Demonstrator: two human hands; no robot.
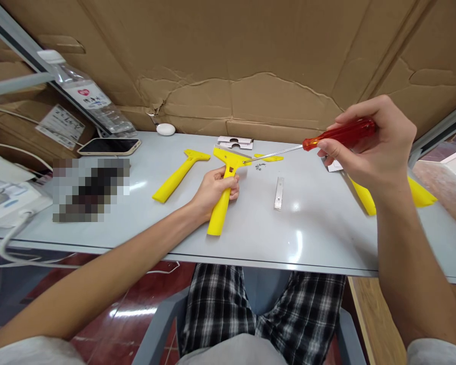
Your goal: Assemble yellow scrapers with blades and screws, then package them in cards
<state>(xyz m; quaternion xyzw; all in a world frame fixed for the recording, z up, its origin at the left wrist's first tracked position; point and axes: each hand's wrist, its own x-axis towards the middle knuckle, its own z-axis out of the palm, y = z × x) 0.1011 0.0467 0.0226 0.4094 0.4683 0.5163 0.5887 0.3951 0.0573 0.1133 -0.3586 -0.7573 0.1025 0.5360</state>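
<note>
My left hand (217,188) is wrapped round the handle of a yellow scraper (219,217), its wide head pointing away from me. In my right hand (380,137) is a screwdriver (342,136) with a clear red handle; its tip meets the right side of the scraper's head. Just right of that head lie several small screws (259,166) and a loose yellow head piece (272,158). A flat metal blade (278,193) rests nearer to me. Left of my left hand lies a second yellow scraper (180,176).
More yellow scraper parts (365,196) lie at the right, partly behind my right arm. Small white packets (235,142) sit by the cardboard wall (228,61). A phone (109,146), a plastic bottle (93,99) and a white oval object (165,129) stand or lie at the back left.
</note>
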